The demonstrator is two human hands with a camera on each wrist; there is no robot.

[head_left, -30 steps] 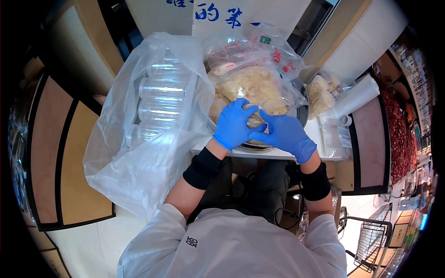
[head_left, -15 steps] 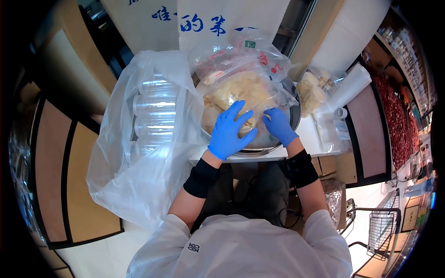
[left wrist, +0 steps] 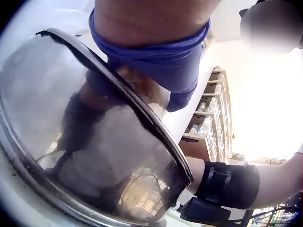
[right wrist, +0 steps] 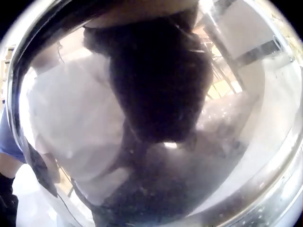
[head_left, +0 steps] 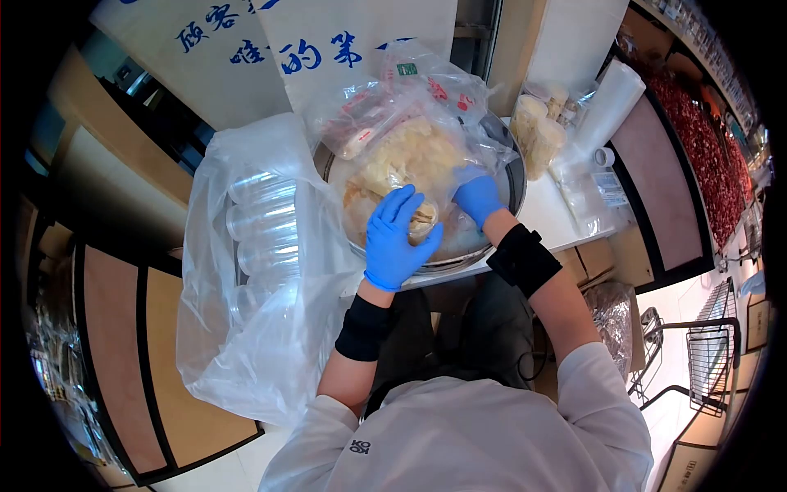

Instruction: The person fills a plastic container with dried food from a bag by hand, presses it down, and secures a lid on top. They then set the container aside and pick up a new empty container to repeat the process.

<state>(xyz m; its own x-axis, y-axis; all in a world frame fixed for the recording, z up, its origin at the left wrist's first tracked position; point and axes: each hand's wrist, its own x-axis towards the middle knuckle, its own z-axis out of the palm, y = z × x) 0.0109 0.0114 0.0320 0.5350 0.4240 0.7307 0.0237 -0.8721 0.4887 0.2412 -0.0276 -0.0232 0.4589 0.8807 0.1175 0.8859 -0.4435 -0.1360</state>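
Note:
In the head view my left hand [head_left: 393, 246], in a blue glove, holds a clear round jar [head_left: 422, 220] between thumb and fingers. Pale flat pieces show inside it. My gloved right hand [head_left: 479, 201] reaches to the right edge of a clear plastic bag [head_left: 410, 156] heaped with pale yellow dried slices. Film covers its fingertips, so I cannot tell whether they grasp anything. Bag and jar are in a wide shiny metal basin [head_left: 518, 184]. The left wrist view shows the left glove [left wrist: 156, 66] over the basin's wall [left wrist: 118, 156]; its fingers are mostly hidden.
Left of the basin, a large translucent bag [head_left: 246, 361] holds several clear empty jars [head_left: 266, 221]. To the right on the white table [head_left: 541, 221] stand filled jars [head_left: 541, 143], a plastic roll [head_left: 611, 98] and flat bags [head_left: 582, 197]. A lettered panel [head_left: 352, 25] rises behind.
Both hands were together around the jar. The right hand has moved away to the right and into the film of the slice bag. The left hand stays by the jar; the head view has turned.

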